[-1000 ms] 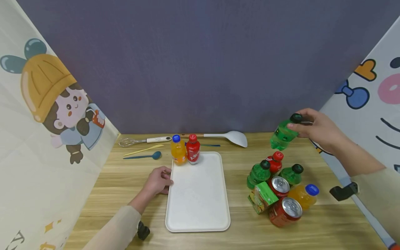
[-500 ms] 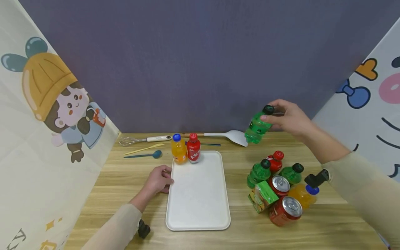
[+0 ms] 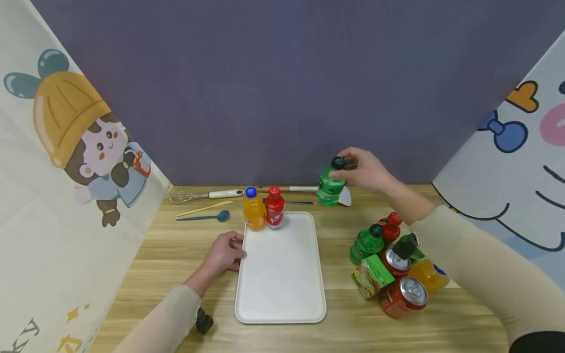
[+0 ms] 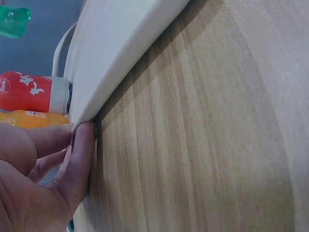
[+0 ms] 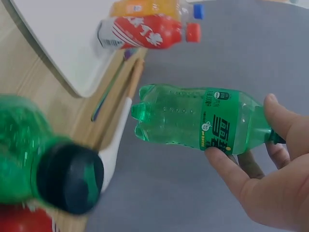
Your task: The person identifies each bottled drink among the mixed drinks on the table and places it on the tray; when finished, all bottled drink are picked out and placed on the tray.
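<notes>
My right hand (image 3: 365, 169) grips a green soda bottle (image 3: 330, 189) by its neck and upper part. The bottle is upright in the air, beyond the far right corner of the white tray (image 3: 280, 274); in the right wrist view the green bottle (image 5: 193, 118) shows its label. At the tray's left edge, my left hand (image 3: 224, 252) pinches the rim (image 4: 111, 72) between thumb and fingers. An orange drink bottle (image 3: 254, 211) and a red bottle (image 3: 274, 210) stand side by side at the tray's far left end.
On the right cluster a green bottle (image 3: 367, 242), a red-capped bottle (image 3: 390, 227), a green box (image 3: 373, 277), cola cans (image 3: 403, 298) and an orange bottle (image 3: 427, 276). Along the back lie a whisk (image 3: 207, 195), a blue spoon (image 3: 212, 216) and a partly hidden spatula (image 3: 345, 197).
My right hand has carried the green soda bottle leftward from above the drinks cluster toward the tray, and the bottle is now more upright. My left hand has stayed on the tray rim.
</notes>
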{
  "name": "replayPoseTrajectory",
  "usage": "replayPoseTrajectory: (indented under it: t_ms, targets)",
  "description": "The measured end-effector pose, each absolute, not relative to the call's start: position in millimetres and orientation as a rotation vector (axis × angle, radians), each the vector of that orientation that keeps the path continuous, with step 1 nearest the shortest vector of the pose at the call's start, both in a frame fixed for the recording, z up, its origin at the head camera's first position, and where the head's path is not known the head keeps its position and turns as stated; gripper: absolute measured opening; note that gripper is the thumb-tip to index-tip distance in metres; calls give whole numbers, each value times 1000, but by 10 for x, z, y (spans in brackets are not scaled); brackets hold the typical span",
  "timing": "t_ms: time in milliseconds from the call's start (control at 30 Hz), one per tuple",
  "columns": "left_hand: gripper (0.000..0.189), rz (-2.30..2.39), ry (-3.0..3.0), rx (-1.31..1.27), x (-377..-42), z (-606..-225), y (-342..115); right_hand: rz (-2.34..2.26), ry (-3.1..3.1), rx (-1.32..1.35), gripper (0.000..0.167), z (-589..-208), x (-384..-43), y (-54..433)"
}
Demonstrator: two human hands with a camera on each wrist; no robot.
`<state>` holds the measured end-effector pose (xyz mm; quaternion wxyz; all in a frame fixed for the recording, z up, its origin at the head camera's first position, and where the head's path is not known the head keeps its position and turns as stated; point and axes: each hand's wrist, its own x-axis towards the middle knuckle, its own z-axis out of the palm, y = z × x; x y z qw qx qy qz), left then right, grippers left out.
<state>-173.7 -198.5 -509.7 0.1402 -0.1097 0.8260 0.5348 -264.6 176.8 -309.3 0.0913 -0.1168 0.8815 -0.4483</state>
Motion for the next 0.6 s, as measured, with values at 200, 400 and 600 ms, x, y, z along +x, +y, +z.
replayPoseTrajectory:
  t_ms: [200, 400, 600]
  targets:
    - [45, 1543, 2381, -321, -1747, -5105, -1993, -1258, 2615, -366, 49, -3279, -2727, 1542]
    - [46, 1550, 2376, -317, -1759, -5113, -1995, -1228, 2620, -360, 43, -3463, -2748, 1352]
    - [46, 1550, 2381, -314, -1766, -5120, -1996, -1198, 2623, -363, 42, -3607, -2747, 1195]
